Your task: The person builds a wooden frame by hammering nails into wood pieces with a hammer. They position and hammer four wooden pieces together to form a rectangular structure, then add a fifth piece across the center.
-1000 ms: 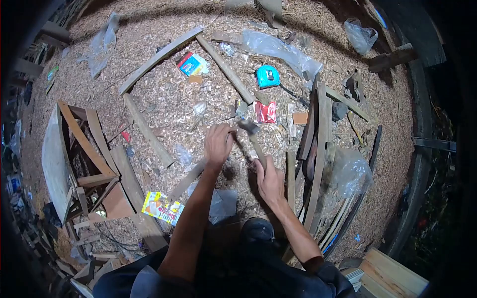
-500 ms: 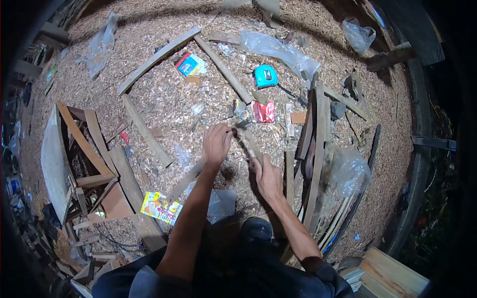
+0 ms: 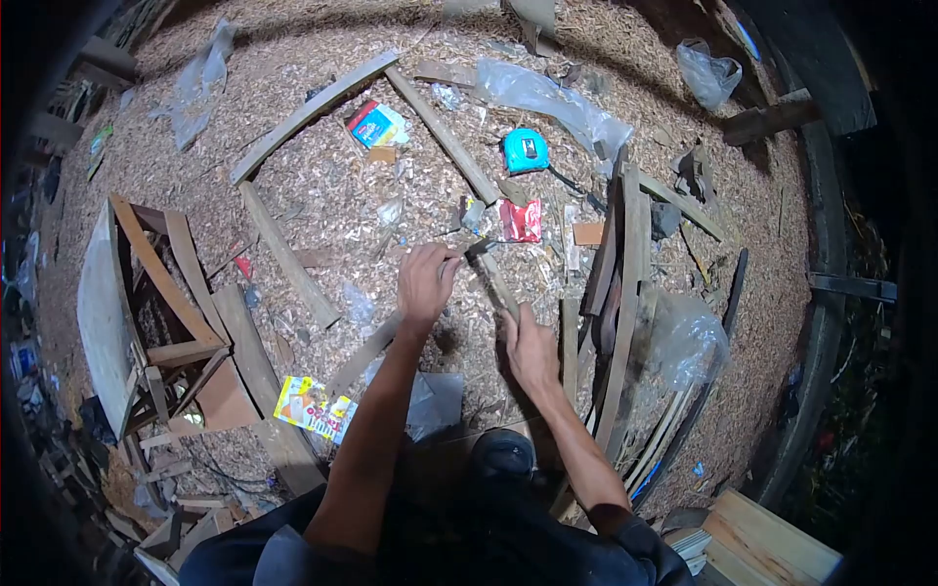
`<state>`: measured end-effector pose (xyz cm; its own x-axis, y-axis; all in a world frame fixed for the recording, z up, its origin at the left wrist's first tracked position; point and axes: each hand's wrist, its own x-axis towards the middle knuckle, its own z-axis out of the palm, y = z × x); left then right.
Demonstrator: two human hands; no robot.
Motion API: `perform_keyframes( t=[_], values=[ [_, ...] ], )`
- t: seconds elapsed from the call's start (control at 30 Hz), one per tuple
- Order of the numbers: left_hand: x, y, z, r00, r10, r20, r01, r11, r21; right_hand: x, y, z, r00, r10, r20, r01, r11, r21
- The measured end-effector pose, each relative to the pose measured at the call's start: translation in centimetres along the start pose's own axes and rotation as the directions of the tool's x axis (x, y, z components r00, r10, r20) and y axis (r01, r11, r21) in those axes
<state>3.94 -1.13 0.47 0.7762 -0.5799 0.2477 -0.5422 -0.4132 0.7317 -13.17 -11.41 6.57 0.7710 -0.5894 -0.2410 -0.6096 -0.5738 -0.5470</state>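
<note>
My right hand is wrapped round the wooden handle of a hammer. Its dark head points away from me, just right of my left fingertips. My left hand is closed in a pinch, with thumb and forefinger beside the hammer head; whatever they hold is too small or hidden to make out. A wooden slat lies under my left forearm, partly covered by it. Beyond the hammer head are a red wrapper and a turquoise tape measure.
Wood shavings cover the ground. Curved wooden pieces lie ahead, and a stack of long slats stands close to my right hand. A wooden frame is on the left. Plastic bags and a yellow packet lie about.
The hammer, blurred before, now shows clearly, its head close by my left fingertips. My left hand stays nearly in place.
</note>
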Motion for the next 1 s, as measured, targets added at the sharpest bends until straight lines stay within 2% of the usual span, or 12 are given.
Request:
perform_keyframes(
  t=[0.07, 0.17, 0.23, 0.3, 0.43, 0.57, 0.63, 0.7, 0.83, 0.9, 0.97, 1.0],
  values=[
    [0.0, 0.2, -0.1, 1.000, -0.001, -0.015, 0.001, 1.000, 0.003, -0.8, -1.3, -1.4, 0.996, -0.050, -0.079, 0.059, 0.991, 0.122],
    [0.0, 0.5, -0.2, 0.998, -0.048, -0.031, 0.049, 0.998, 0.032, -1.8, -0.9, 0.3, 0.989, -0.070, -0.133, 0.081, 0.993, 0.082],
    [0.2, 0.3, -0.4, 0.982, -0.186, 0.019, 0.186, 0.982, -0.041, -0.5, -1.1, -0.4, 0.998, -0.060, 0.001, 0.060, 0.995, -0.075],
    [0.1, 0.2, -0.4, 0.978, -0.208, 0.021, 0.209, 0.977, -0.049, -0.5, -1.2, -1.1, 1.000, 0.020, 0.011, -0.020, 1.000, -0.005],
    [-0.2, 0.2, 0.0, 0.982, -0.190, 0.012, 0.190, 0.982, 0.007, -1.6, -2.6, -1.3, 0.989, -0.049, -0.141, 0.065, 0.991, 0.114],
    [0.3, 0.2, -0.4, 0.985, -0.175, 0.005, 0.175, 0.984, -0.020, 0.1, -2.5, -2.3, 0.998, 0.036, 0.054, -0.032, 0.997, -0.075],
    [0.3, 0.7, -0.7, 0.979, -0.202, 0.039, 0.202, 0.979, -0.009, -0.4, -3.3, -3.0, 0.998, 0.042, 0.037, -0.041, 0.999, -0.022],
    [0.1, 0.4, -0.4, 0.983, -0.182, 0.032, 0.182, 0.983, 0.021, -1.6, -3.8, -2.8, 0.994, 0.025, -0.109, 0.005, 0.963, 0.271],
    [0.5, 0.1, -0.6, 0.986, -0.164, 0.034, 0.164, 0.986, -0.012, 0.1, -3.0, -1.4, 0.999, -0.002, 0.041, 0.006, 0.996, -0.091],
    [0.2, 0.0, -0.4, 0.984, -0.172, 0.039, 0.173, 0.984, -0.035, -0.8, -3.3, -2.0, 0.999, 0.019, 0.050, -0.015, 0.996, -0.086],
    [0.2, -0.2, 0.0, 0.984, -0.177, 0.034, 0.178, 0.983, -0.042, -1.5, -3.7, -2.1, 0.991, -0.034, -0.131, 0.062, 0.976, 0.210],
    [0.2, -0.2, -0.1, 0.983, -0.179, 0.033, 0.180, 0.983, -0.040, -1.7, -3.6, -1.5, 0.994, 0.011, -0.105, 0.004, 0.990, 0.142]
  ],
)
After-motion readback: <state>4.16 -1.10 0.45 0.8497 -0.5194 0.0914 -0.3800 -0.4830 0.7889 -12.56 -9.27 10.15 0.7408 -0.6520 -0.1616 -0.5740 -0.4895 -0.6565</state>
